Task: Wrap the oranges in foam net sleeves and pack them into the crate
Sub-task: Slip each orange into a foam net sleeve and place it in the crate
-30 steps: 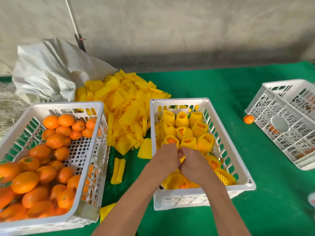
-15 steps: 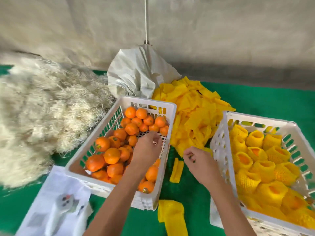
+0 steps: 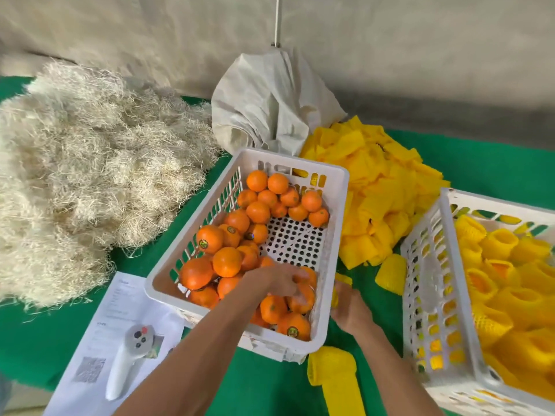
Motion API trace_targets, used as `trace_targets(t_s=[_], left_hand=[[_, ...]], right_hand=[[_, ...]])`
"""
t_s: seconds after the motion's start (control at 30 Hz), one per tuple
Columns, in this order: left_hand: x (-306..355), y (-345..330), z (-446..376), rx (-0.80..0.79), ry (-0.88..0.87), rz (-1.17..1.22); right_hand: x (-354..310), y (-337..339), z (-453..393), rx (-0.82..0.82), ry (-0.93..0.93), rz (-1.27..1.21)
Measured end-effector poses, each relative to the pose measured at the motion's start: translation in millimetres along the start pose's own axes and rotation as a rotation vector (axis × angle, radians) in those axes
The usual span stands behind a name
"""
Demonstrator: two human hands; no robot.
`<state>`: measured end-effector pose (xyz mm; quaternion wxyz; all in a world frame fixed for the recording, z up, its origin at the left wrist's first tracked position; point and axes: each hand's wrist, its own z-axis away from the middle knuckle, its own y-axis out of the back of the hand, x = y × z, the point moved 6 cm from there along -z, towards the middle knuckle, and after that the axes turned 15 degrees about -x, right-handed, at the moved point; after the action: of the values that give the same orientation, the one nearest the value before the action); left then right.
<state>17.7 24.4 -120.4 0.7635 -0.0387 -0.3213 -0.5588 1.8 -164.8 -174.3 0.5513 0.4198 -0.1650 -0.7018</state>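
Observation:
A white crate point(image 3: 338, 235) in the middle holds several bare oranges point(image 3: 226, 261). My left hand point(image 3: 277, 282) reaches into its near right corner, fingers curled over an orange point(image 3: 301, 298). My right hand point(image 3: 351, 309) is down on the green cloth between the two crates and closes on a yellow foam sleeve point(image 3: 341, 280), which it mostly hides. The packing crate point(image 3: 426, 265) on the right is filled with sleeved oranges point(image 3: 497, 246). A heap of loose yellow sleeves point(image 3: 375, 181) lies behind the gap.
Single sleeves lie on the cloth point(image 3: 390, 274) and at the near edge point(image 3: 333, 369). A big pile of pale straw point(image 3: 75, 175) fills the left. A white sack point(image 3: 270, 100) stands at the back. A white controller point(image 3: 129, 361) rests on a paper sheet point(image 3: 120, 307).
Both hands left the packing crate and my view swung left. My left hand went deeper into the orange crate onto an orange; my right hand dropped onto the sleeve on the cloth.

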Motion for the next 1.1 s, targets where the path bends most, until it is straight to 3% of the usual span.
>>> trace_targets(t_s=[0.13, 0.33, 0.43, 0.57, 0.67, 0.73, 0.83, 0.97, 1.1], left_hand=[[-0.3, -3.0, -6.4, 0.046, -0.027, -0.062], [5.8, 8.3, 7.8, 0.142, -0.096, -0.068], [6.2, 24.0, 35.2, 0.364, -0.145, 0.018], [18.6, 30.6, 84.9, 0.775, -0.241, 0.277], [52.7, 19.7, 117.8, 0.892, -0.477, 0.523], [87.4, 5.1, 127.8, 0.748, -0.698, 0.706], [142.6, -30.4, 128.9, 0.352, -0.860, 0.903], [172.2, -67.8, 106.0, 0.058, -0.846, 1.247], [178.4, -85.2, 89.3, -0.089, -0.808, 1.332]], right_hand=[[3.6, -19.6, -5.7, 0.045, -0.011, 0.141], [15.3, -4.0, 10.6, 0.205, -0.052, -0.082], [14.6, 12.5, 34.5, 0.310, -0.002, -0.250], [5.4, 65.5, 87.0, 0.664, 0.133, -0.472], [-2.7, 106.2, 123.0, 0.784, 0.207, -0.555], [-9.4, 124.9, 143.5, 0.794, 0.254, -0.600], [-16.2, 140.4, 171.2, 0.811, 0.304, -0.585], [-0.4, 138.1, 192.9, 0.744, 0.312, -0.583], [16.8, 128.2, 201.7, 0.607, 0.312, -0.487]])
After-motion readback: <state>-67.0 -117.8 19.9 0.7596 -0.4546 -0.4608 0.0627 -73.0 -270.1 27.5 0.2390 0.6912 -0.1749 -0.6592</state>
